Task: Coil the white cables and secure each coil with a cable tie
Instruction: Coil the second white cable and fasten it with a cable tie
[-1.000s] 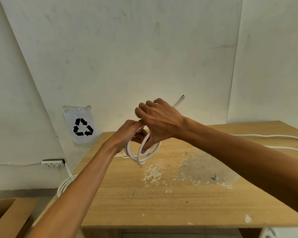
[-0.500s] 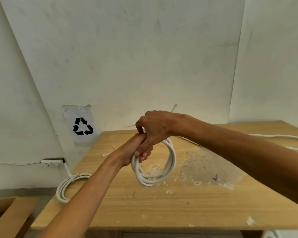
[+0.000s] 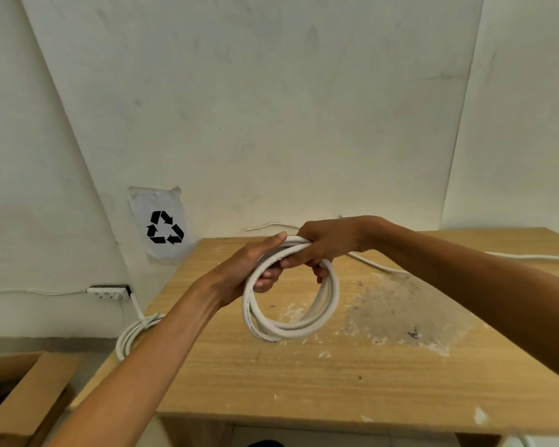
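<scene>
While several loops of white cable point(image 3: 291, 321) are already gathered into a ring, the coil is held in the air just above the tabletop point(image 3: 304, 382) and has not yet been tied. Its top is gripped by both hands: the left hand point(image 3: 249, 269) is curled under and round the strands from the left, and the right hand point(image 3: 326, 243) is closed over them from above, the two hands touching at the top of the ring. No cable tie can be made out on this coil, nor anywhere on the tabletop, so the securing step is judged to be still outstanding.

Behind the right hand, a loose length of white cable point(image 3: 378, 266) is seen lying across the tabletop toward the right edge; whether it is the tail of the held coil or a separate cable cannot be told. It is judged that more coiling remains.

Beside the tabletop's left edge, a second coil point(image 3: 133, 333) is seen lower down, apparently bound at one point, which suggests one cable is finished. A power strip point(image 3: 107, 293) sits against the wall nearby.
</scene>
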The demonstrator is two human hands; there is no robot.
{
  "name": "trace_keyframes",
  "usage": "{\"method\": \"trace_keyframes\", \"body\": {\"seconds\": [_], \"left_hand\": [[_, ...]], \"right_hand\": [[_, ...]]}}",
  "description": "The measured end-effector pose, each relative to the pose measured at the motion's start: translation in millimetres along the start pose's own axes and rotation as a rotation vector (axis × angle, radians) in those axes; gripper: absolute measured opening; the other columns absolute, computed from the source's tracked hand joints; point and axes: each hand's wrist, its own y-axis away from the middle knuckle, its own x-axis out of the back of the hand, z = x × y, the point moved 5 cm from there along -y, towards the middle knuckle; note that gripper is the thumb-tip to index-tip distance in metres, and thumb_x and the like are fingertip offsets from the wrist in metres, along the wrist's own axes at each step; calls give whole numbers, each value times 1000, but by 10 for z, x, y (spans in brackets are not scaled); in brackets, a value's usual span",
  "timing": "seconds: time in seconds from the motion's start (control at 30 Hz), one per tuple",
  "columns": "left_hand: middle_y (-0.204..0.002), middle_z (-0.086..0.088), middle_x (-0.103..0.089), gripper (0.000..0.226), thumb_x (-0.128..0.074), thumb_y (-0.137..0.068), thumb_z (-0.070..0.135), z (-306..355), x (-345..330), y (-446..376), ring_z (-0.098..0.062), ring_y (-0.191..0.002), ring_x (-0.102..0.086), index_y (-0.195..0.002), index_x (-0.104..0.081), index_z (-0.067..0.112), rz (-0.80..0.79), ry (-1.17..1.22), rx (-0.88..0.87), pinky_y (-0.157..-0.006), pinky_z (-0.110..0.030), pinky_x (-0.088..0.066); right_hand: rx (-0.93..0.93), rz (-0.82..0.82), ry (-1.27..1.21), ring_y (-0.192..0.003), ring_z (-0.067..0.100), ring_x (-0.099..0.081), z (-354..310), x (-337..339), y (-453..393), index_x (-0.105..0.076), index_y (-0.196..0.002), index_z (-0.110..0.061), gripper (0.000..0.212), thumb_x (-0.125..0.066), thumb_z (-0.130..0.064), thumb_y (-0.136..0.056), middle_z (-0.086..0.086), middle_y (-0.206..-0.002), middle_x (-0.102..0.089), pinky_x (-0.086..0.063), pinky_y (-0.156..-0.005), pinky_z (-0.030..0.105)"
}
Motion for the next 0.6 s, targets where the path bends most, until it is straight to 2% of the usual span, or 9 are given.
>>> {"method": "trace_keyframes", "body": {"seconds": [0.1, 0.17, 0.27, 0.4, 0.5, 0.6], "left_hand": [[-75, -7, -61, 41, -55, -96, 48, -125, 40, 59, -17, -60, -58, -103, -73, 12, 56, 209, 23, -60, -27, -53], [-78, -8, -64, 48, -58, -93, 47, -196, 52, 57, -19, -67, -63, -114, -71, 6, 80, 376, 28, -69, -34, -58], [-70, -1, -55, 51, -62, -89, 47, -168, 88, 20, -10, -53, -52, -114, -67, 4, 124, 405, -7, -58, -25, -53], [-78, 2, -52, 54, -67, -86, 41, -111, 129, -42, -5, -48, -36, -125, -63, 4, 193, 282, -101, -47, -18, -41], [-69, 3, -49, 52, -65, -89, 51, -113, 173, -92, -6, -45, -28, -111, -64, 4, 370, 141, -131, -42, -19, -30], [-56, 5, -33, 51, -65, -88, 56, -94, 216, -121, -8, -42, -25, -93, -65, 6, 496, 32, -165, -40, -21, -24]], "right_hand": [[-23, 109, -1, -57, 20, -60, 73, 79, 10, -62, -77, -11, 30, -62, -33, -97, 4, -60, -54, -62, -73, 43], [-47, 193, -16, -57, 21, -61, 141, 150, 36, -58, -73, -8, 37, -59, -35, -99, 5, -60, -55, -62, -72, 44], [-77, 259, -69, -54, 18, -60, 196, 173, 39, -55, -71, -8, 43, -59, -40, -98, 3, -57, -53, -61, -67, 38], [-123, 277, -179, -54, 17, -60, 253, 159, 51, -55, -76, -8, 40, -58, -41, -99, 3, -60, -52, -59, -66, 34], [-121, 255, -207, -62, 20, -68, 296, 93, 47, -54, -81, -8, 36, -55, -38, -101, 5, -64, -57, -61, -68, 34], [-65, 264, -278, -67, 23, -68, 309, 44, 42, -58, -86, -9, 27, -58, -32, -100, 6, -67, -59, -62, -76, 39]]}}
